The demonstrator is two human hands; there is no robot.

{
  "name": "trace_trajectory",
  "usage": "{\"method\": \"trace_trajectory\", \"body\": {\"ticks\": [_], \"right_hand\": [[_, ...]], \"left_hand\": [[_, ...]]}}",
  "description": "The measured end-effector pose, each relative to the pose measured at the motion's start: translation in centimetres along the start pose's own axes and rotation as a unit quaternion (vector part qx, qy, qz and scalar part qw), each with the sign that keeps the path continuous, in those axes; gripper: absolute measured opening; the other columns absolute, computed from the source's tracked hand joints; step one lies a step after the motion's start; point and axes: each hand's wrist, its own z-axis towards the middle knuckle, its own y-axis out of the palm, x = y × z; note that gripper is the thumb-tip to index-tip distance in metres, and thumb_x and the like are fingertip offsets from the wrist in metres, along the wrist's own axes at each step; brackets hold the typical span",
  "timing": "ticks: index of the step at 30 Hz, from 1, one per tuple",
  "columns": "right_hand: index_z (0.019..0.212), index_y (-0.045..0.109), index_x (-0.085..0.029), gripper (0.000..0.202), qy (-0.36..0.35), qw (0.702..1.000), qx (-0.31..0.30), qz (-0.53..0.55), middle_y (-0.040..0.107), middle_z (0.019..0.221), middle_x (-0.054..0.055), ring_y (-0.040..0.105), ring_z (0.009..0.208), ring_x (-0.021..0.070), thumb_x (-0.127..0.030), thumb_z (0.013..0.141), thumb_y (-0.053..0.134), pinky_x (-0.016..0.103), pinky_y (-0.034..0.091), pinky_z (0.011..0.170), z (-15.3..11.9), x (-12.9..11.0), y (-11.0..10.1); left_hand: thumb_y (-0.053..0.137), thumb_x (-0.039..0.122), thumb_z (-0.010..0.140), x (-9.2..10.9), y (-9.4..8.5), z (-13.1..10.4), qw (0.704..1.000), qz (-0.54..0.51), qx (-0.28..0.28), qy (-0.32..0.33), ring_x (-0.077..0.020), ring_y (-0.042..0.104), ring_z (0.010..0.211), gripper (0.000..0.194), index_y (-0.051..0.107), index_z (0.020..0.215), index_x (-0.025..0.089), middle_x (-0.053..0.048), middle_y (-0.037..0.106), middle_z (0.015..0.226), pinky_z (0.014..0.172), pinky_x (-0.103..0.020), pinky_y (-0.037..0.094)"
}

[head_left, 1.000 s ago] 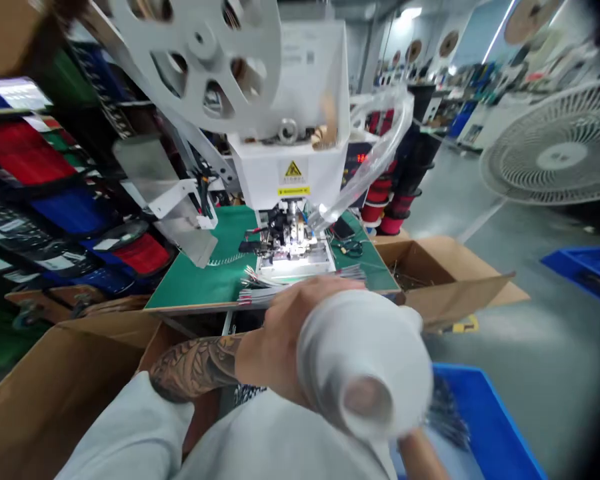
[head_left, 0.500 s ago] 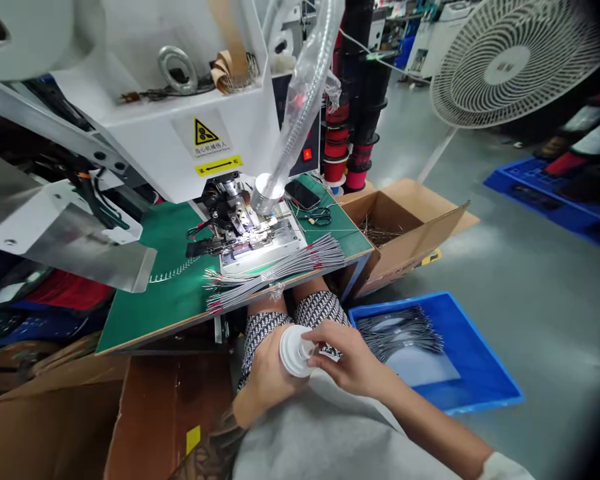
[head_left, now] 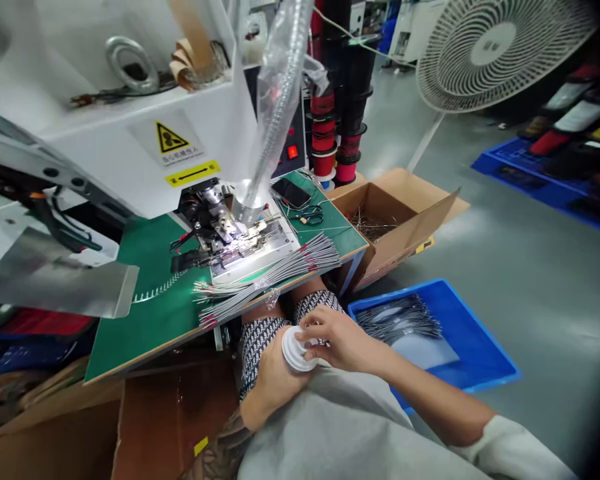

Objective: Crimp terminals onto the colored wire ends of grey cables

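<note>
White container (head_left: 294, 355), apparently mid-handling.
Left hand (head_left: 274, 375) clamped around it, right hand (head_left: 344, 339) pinching its top; opened or closed, I cannot tell.

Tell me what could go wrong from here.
Spill: the left hand holds the white container above the lap, with the right hand at its top; if it holds liquid, which I can't see, a slip might wet the clothes.
Knocked wires: the grey wires lie along the table's front edge, so a bump could drop some.
Pinch: the warning sign suggests fingers may be hurt near the machine's mechanism.
</note>
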Motion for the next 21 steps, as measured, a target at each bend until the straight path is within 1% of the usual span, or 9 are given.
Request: {"method": "trace_trajectory", "body": {"ticks": [2,4,6,9,11,13,15,17,21], "right_hand": [[0.152,0.069,-0.027,0.083,0.033,0.998,-0.005,0.052,0.066,0.161,0.019,0.067,0.145,0.0385,-0.045,0.079,0.103,0.055,0.059,0.116,0.0,0.4,-0.4],[0.167,0.053,-0.025,0.111,0.068,0.993,0.019,0.090,0.063,0.164,0.021,0.067,0.147,0.0402,-0.039,0.069,0.104,0.057,0.058,0.119,-0.1,0.5,-0.8],[0.166,0.052,-0.027,0.109,0.099,0.989,0.053,0.094,0.070,0.156,0.018,0.072,0.139,0.0392,-0.031,0.068,0.099,0.057,0.059,0.116,-0.5,0.5,-1.9],[0.161,0.056,-0.026,0.106,0.141,0.985,0.075,0.061,0.076,0.149,0.015,0.078,0.129,0.0394,-0.030,0.063,0.096,0.056,0.062,0.110,-1.7,0.6,-5.7],[0.158,0.060,-0.028,0.100,0.181,0.976,0.115,0.033,0.079,0.143,0.013,0.081,0.122,0.0377,-0.032,0.064,0.095,0.055,0.064,0.107,-3.0,1.0,-9.4],[0.153,0.064,-0.031,0.095,0.183,0.970,0.159,-0.001,0.082,0.139,0.010,0.083,0.117,0.0362,-0.033,0.064,0.097,0.054,0.066,0.104,-4.2,1.6,-13.9],[0.150,0.067,-0.037,0.087,0.161,0.960,0.226,-0.037,0.083,0.136,0.007,0.083,0.115,0.0346,-0.036,0.069,0.098,0.054,0.067,0.102,-4.4,2.5,-18.6],[0.144,0.072,-0.040,0.082,0.138,0.941,0.297,-0.081,0.085,0.123,0.007,0.084,0.105,0.0342,-0.042,0.067,0.102,0.056,0.068,0.097,-2.9,3.8,-23.5],[0.134,0.078,-0.030,0.070,0.201,0.875,0.401,-0.181,0.083,0.123,0.012,0.080,0.117,0.0377,-0.043,0.070,0.103,0.060,0.063,0.105,6.2,8.4,-32.4]], "left_hand": [[0.094,0.047,0.081,0.3,0.8,1.1,0.999,-0.033,0.009,0.027,-0.0306,0.082,0.105,0.072,0.059,0.140,0.023,-0.012,0.079,0.123,0.092,-0.046,0.069],[0.091,0.046,0.084,0.8,1.5,2.4,0.996,-0.044,0.015,0.073,-0.0330,0.081,0.112,0.074,0.055,0.145,0.022,-0.015,0.077,0.127,0.098,-0.050,0.069],[0.090,0.044,0.086,1.2,1.8,3.9,0.994,-0.037,-0.001,0.103,-0.0372,0.076,0.131,0.089,0.045,0.160,0.021,-0.020,0.069,0.145,0.111,-0.055,0.066],[0.090,0.046,0.091,0.2,1.1,5.7,0.987,0.016,-0.108,0.119,-0.0415,0.049,0.167,0.116,0.020,0.181,0.024,-0.025,0.042,0.180,0.135,-0.063,0.050],[0.089,0.041,0.093,-2.4,-0.1,6.5,0.965,0.087,-0.224,0.102,-0.0402,0.049,0.168,0.103,0.035,0.179,0.028,-0.020,0.045,0.181,0.137,-0.063,0.047],[0.085,0.038,0.095,-6.4,-1.7,6.7,0.943,0.203,-0.257,0.056,-0.0434,0.051,0.166,0.075,0.061,0.165,0.028,-0.018,0.054,0.177,0.137,-0.067,0.046],[0.079,0.031,0.096,-10.9,-3.3,6.2,0.922,0.322,-0.213,0.003,-0.0487,0.058,0.160,0.059,0.072,0.154,0.024,-0.020,0.061,0.171,0.131,-0.075,0.049],[0.066,0.033,0.104,-15.0,-4.7,5.0,0.919,0.359,-0.164,0.016,-0.0448,0.067,0.153,0.048,0.076,0.151,0.028,-0.016,0.071,0.162,0.127,-0.072,0.055],[0.061,0.029,0.102,-19.4,-5.9,2.2,0.933,0.350,-0.019,0.079,-0.0396,0.075,0.143,0.047,0.083,0.143,0.037,-0.008,0.079,0.152,0.123,-0.067,0.061]]}}
